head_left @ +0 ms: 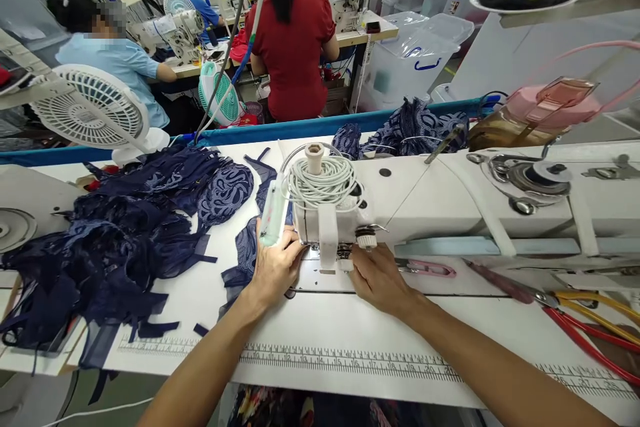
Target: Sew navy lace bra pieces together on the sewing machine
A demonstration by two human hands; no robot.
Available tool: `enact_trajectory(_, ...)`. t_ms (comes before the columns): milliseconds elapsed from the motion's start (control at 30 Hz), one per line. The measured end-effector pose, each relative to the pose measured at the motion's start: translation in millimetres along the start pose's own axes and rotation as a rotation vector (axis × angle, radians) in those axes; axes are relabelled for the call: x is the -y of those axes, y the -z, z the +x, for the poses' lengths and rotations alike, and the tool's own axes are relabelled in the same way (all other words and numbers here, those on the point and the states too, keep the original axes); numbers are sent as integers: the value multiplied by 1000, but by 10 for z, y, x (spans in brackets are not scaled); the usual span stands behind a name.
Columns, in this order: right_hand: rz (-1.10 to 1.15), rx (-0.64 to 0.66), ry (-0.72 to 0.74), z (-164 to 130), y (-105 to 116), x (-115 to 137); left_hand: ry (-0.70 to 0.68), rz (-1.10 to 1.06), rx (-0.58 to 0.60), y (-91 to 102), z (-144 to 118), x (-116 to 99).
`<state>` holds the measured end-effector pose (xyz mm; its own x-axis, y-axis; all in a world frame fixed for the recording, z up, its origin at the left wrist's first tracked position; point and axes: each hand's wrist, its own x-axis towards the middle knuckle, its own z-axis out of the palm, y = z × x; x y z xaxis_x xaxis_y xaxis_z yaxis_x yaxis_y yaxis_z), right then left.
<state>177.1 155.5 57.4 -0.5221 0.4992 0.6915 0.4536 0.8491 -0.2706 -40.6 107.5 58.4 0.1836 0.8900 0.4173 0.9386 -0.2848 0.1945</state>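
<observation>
My left hand (pixel 274 270) is closed at the left of the sewing machine head (pixel 320 213), its thumb and fingers pressed together near the needle plate (pixel 323 280). A navy lace bra piece (pixel 247 248) runs along and under that hand, lying partly on the white table. On the other side of the needle area, my right hand (pixel 377 278) is curled with its fingertips tucked beneath the head. Whatever those fingertips hold is hidden. A coil of pale cord (pixel 323 181) sits on top of the head.
Navy lace garments (pixel 115 240) are heaped at left, beside a white fan (pixel 93 107). Pink-handled tweezers (pixel 430 269) and red-handled scissors (pixel 575 320) lie right of my right hand. A printed ruler (pixel 340 361) crosses the table's front. Several people sit at machines beyond.
</observation>
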Motion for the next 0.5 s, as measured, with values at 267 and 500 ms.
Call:
enact_trajectory(267, 34, 41, 134, 1, -57, -5, 81, 14, 41, 46, 80, -9)
enact_trajectory(500, -46, 111, 199, -16, -36, 29, 216, -36, 89, 277, -68, 73)
